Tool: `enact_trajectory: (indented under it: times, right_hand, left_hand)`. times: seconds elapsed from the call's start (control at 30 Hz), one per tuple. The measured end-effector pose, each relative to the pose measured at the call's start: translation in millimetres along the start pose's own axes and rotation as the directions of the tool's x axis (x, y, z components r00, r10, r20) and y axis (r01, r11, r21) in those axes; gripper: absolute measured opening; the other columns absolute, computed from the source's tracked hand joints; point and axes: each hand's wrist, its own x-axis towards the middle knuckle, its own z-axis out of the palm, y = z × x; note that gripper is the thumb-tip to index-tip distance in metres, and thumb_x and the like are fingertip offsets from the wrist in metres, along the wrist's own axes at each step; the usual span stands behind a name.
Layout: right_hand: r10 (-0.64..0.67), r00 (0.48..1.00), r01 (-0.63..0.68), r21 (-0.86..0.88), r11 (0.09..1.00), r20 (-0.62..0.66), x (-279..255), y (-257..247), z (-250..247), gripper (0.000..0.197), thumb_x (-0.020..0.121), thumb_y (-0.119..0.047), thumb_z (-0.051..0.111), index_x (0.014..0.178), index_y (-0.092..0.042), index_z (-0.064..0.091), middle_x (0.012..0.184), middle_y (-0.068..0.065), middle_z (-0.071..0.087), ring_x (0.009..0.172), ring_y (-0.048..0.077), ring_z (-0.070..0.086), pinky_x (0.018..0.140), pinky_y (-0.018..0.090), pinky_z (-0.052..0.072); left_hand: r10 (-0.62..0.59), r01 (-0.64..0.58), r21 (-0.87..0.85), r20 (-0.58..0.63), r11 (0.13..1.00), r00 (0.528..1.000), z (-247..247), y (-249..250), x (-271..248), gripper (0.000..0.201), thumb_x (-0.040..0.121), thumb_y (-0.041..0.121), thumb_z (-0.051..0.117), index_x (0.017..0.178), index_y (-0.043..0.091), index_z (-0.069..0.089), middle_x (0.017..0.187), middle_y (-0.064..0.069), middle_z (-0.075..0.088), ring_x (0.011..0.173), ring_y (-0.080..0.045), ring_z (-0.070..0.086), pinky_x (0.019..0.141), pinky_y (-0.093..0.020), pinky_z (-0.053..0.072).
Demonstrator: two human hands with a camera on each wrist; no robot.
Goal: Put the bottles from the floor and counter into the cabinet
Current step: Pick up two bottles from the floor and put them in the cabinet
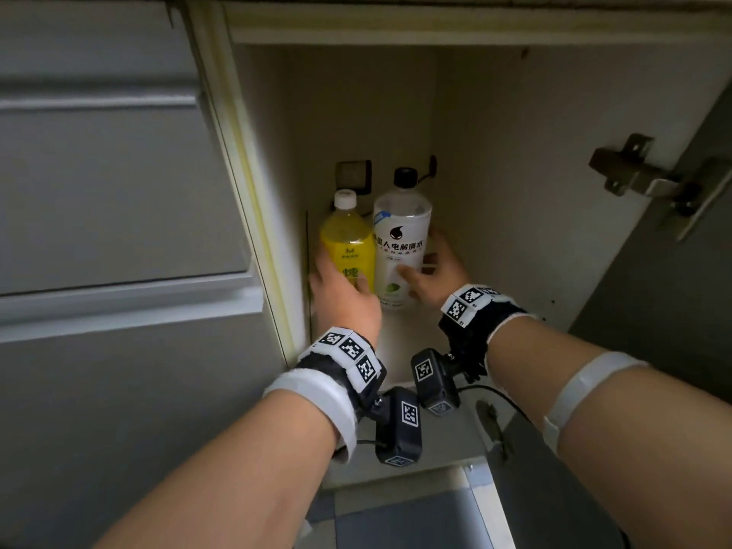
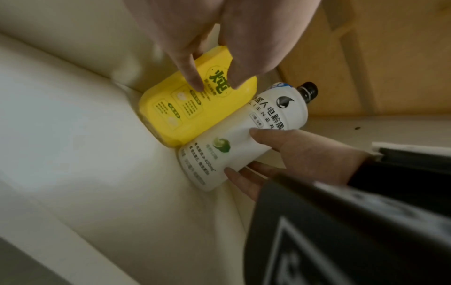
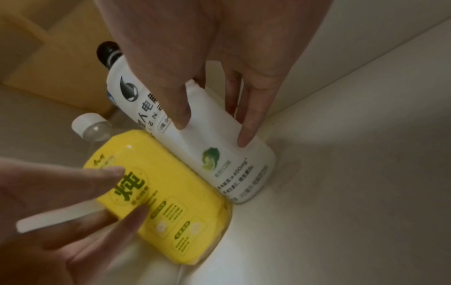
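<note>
Standing side by side, touching, mid-frame inside the cabinet (image 1: 515, 152): yellow bottle (image 1: 346, 243) gripped by left hand (image 1: 344, 299), white bottle (image 1: 400, 239) gripped by right hand (image 1: 435, 271).

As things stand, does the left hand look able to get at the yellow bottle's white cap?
Probably yes. The left hand holds the yellow bottle low on its body; its white cap stands bare above, with open cabinet space over it.
</note>
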Motion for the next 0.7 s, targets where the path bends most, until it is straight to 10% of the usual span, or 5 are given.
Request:
enact_trajectory:
  times: [0.23, 0.43, 0.57, 0.7]
  right_hand:
    - [0.047, 0.994, -0.05, 0.028, 0.998, 0.098, -18, 0, -8, 0.073, 0.09, -0.007, 0.069, 0.153, -0.016, 0.033, 0.148, 0.01, 0.052, 0.134, 0.028, 0.053, 0.111, 0.045, 0.044]
    - [-0.074, 0.991, 0.081, 0.061, 0.995, -0.111, -95, -8, 3, 0.02, 0.075, -0.036, 0.059, 0.07, -0.018, 0.051, 0.063, 0.011, 0.057, 0.06, 0.036, 0.061, 0.064, 0.045, 0.055]
    - [-0.109, 0.966, 0.098, 0.059, 0.993, 0.234, -160, -11, 36, 0.052, 0.088, -0.03, 0.058, 0.05, 0.003, 0.049, 0.042, 0.022, 0.05, 0.035, 0.023, 0.043, 0.045, 0.028, 0.04]
    - [0.019, 0.707, 0.016, -0.043, 0.999, 0.707, -220, 14, 91, 0.051, 0.095, -0.028, 0.058, 0.047, -0.012, 0.058, 0.044, 0.009, 0.061, 0.033, 0.021, 0.056, 0.039, 0.021, 0.041]
  left_hand:
    - [0.008, -0.016, 0.053, 0.156, 0.998, 0.988, -23, 0, -26, 0.091, 0.095, 0.012, 0.058, 0.163, 0.03, 0.002, 0.166, -0.006, 0.025, 0.142, -0.032, 0.044, 0.111, -0.044, 0.041]
    - [0.146, -0.129, -0.067, 0.459, 0.989, 0.876, -68, -38, -102, 0.059, 0.094, 0.01, 0.058, 0.144, 0.033, 0.037, 0.129, 0.001, 0.059, 0.106, -0.015, 0.069, 0.094, -0.04, 0.057]
    - [0.116, -0.247, 0.109, 0.658, 0.963, 0.744, -132, -85, -142, 0.012, 0.09, 0.022, 0.064, 0.101, 0.024, 0.07, 0.076, 0.01, 0.069, 0.073, -0.016, 0.07, 0.072, -0.029, 0.059]
    - [-0.053, -0.182, 0.313, 0.616, 0.932, 0.786, -209, -161, -163, 0.011, 0.083, 0.031, 0.067, 0.089, 0.025, 0.072, 0.067, 0.011, 0.068, 0.061, -0.008, 0.064, 0.068, -0.03, 0.059]
